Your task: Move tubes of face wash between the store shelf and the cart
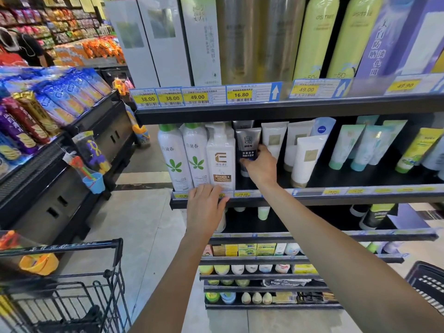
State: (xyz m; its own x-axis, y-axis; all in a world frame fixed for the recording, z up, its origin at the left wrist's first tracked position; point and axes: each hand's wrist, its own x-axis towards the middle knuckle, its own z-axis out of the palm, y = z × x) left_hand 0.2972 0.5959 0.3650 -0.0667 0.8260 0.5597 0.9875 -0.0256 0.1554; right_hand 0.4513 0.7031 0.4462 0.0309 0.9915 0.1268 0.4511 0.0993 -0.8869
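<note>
Upright grey "MEN" face-wash tube (pixel 247 145) on shelf (pixel 312 198), long axis vertical, gripped by right hand (pixel 260 165); left hand (pixel 204 205) flat, fingers relaxed; black wire cart (pixel 72 284) at 8 o'clock.

Shop aisle. Floor (pixel 144 227): pale grey tiles with a dark strip across. Left: black display stand (pixel 60 188) stacked with blue and purple snack packs (pixel 55 97), toys hung on its edge. Rear left: shelves of bright packaged snacks (pixel 72 27). Far right: black basket (pixel 427 284), partly seen. Light even, overhead.
</note>
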